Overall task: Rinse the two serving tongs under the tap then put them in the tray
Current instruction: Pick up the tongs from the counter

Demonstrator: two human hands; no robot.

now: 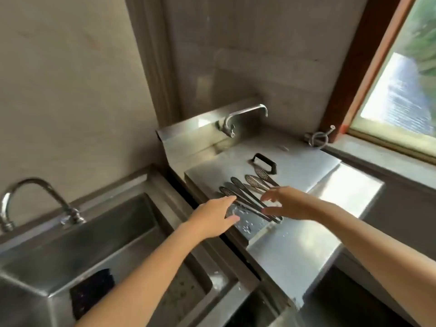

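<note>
Tongs [250, 197] lie fanned on wet desk [295, 246] at frame centre; left hand [214, 217] and right hand [289, 204] are spread, nothing gripped. Slippage is judged likely if overlapping wet handles are pinched together; one could be knocked off the desk edge.

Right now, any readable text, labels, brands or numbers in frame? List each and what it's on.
None readable.
Serving tongs: no marking visible.
Tap over the sink: no brand visible.
Second tap on the back splash: no marking visible.
Steel lid with black handle: bare metal, no label.
The frame is soft, so any fine engraving would not show.
</note>
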